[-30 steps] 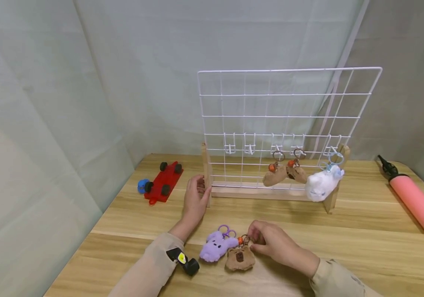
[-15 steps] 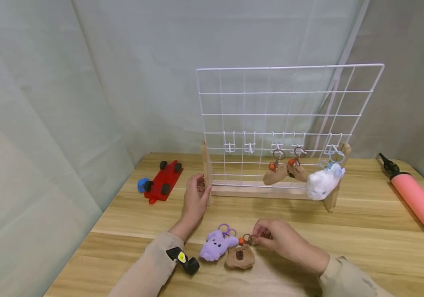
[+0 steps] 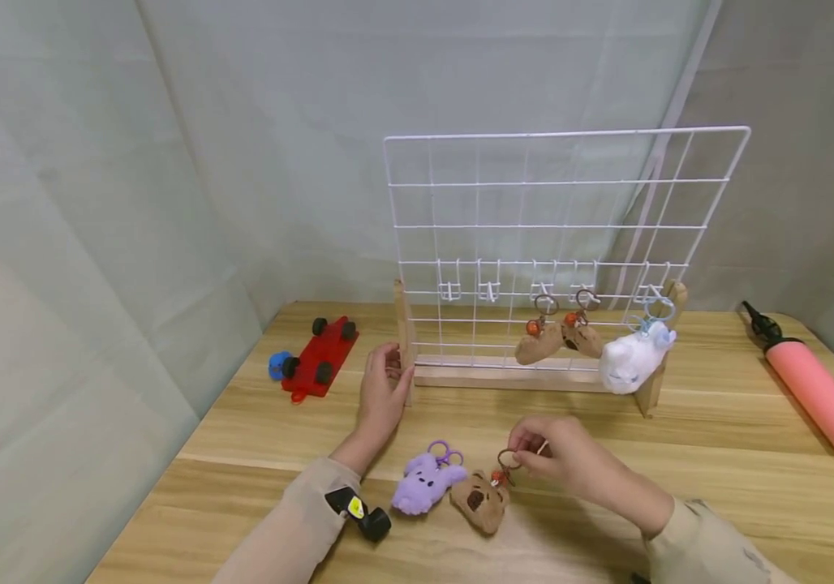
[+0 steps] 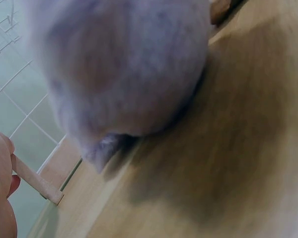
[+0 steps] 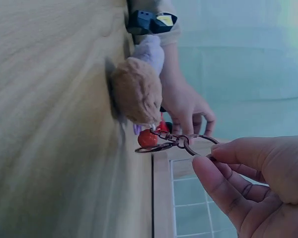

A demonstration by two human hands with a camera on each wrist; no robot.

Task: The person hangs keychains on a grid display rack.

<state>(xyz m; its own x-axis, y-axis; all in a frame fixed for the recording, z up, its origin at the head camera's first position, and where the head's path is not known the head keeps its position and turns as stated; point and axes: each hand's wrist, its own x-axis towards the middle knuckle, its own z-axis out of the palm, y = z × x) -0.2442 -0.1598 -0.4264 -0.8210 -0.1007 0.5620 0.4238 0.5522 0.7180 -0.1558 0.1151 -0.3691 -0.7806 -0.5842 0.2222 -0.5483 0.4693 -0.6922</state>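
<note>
My right hand (image 3: 566,462) pinches the metal ring (image 5: 201,145) of a brown plush bear keychain (image 3: 480,500) between thumb and forefinger. An orange bead (image 5: 148,139) dangles beside the bear's head, which leans over close above the wood. Just left of it lies a lilac plush keychain (image 3: 420,484) with purple rings; in the left wrist view the lilac plush (image 4: 129,74) looms large and blurred. At the display rack, my left hand (image 3: 382,395) grips the left wooden upright (image 3: 406,324), thumb in front and fingers behind.
A white wire grid (image 3: 556,182) stands in the rack with several small hooks. Two brown plush keychains (image 3: 539,345) and a white one (image 3: 632,361) hang there. On the left lies a red toy car (image 3: 322,357), upside down; a pink hand pump (image 3: 822,397) is on the right.
My right hand has drawn the bear's ring up and to the right, and the bear has turned and shifted right. My left hand stays on the upright.
</note>
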